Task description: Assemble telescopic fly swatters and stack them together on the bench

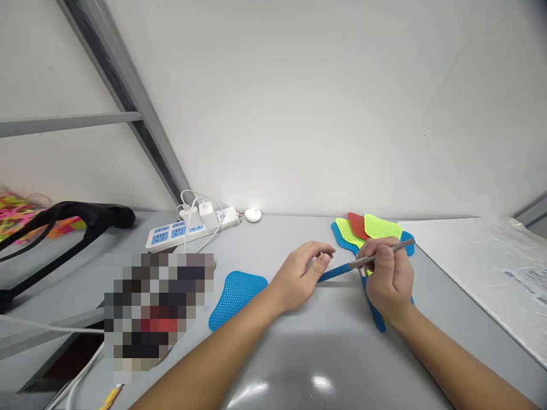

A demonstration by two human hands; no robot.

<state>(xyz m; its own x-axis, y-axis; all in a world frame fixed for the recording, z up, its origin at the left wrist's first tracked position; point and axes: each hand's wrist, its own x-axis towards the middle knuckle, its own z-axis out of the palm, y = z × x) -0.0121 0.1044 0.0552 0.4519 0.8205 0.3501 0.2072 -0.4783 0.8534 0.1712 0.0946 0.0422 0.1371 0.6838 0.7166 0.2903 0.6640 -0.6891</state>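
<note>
A fly swatter with a perforated blue head (237,295), a blue neck (335,273) and a metal rod (404,245) slants across the table in front of me. My right hand (388,279) is closed around the rod, its thumb along the top, and the rod's end sticks out to the right. Over the neck is my left hand (301,273), thumb and fingers loosely curved and a gap between them. My left wrist hides where the head joins the neck. Just behind my right hand lie several overlapping swatters, with yellow-green (382,226), red (357,224) and blue heads.
A white power strip (192,229) with plugged-in chargers and cables stands at the back left, beside a round white object (253,214). A pixelated item (158,307) and a black strap-like frame (92,219) are further left. White wrapped sheeting (482,256) lies right.
</note>
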